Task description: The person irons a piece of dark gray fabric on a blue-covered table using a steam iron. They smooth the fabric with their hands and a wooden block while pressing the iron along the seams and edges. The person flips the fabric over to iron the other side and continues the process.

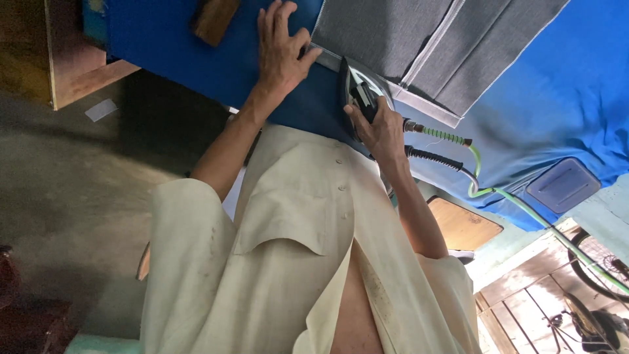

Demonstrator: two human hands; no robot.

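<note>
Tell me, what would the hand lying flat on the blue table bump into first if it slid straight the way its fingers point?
Probably the grey fabric, whose edge the left hand touches already.

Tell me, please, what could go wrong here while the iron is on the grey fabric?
1. The left hand lies flat on the grey fabric with its thumb close to the iron, so a slip forward might burn it.
2. The green hose and black cord trail behind the right hand over the blue padded surface; they could snag and jerk the iron.
3. Lingering on the hem may scorch it.
</note>
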